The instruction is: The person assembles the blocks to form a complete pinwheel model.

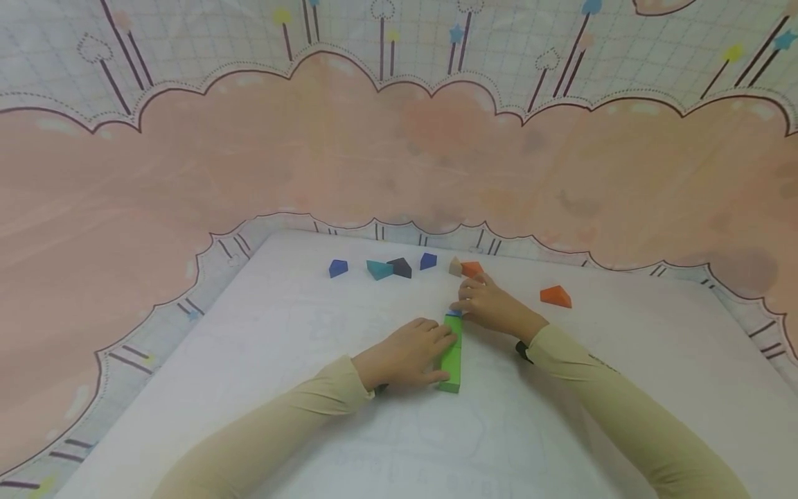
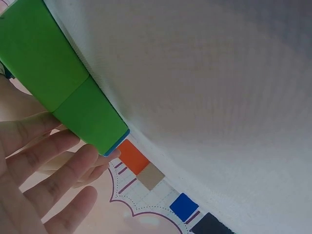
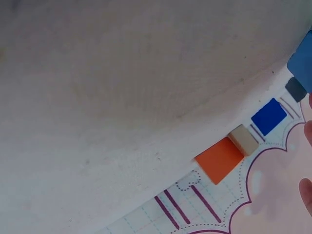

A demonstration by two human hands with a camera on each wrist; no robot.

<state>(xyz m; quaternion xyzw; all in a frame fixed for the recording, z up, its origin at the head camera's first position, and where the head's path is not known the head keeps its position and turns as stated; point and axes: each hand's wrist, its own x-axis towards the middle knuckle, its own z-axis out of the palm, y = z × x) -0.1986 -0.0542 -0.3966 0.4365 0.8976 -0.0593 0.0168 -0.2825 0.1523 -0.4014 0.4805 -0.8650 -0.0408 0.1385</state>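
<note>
White tabletop [image 1: 499,450] across the lower frame, cloud-print cloth [image 1: 386,159] behind. Two green blocks [image 1: 451,364] end to end, just below and right of frame centre, with a blue block [image 1: 454,313] at the far end. Left hand [image 1: 408,350] against the green blocks, fingers straight and apart. Right hand [image 1: 497,305] at the blue block; whether pinched on it, impossible to tell. Best, probably, to steady the row lightly, square the blue face flush, and avoid nudging the orange block [image 1: 472,268] beyond.
</note>
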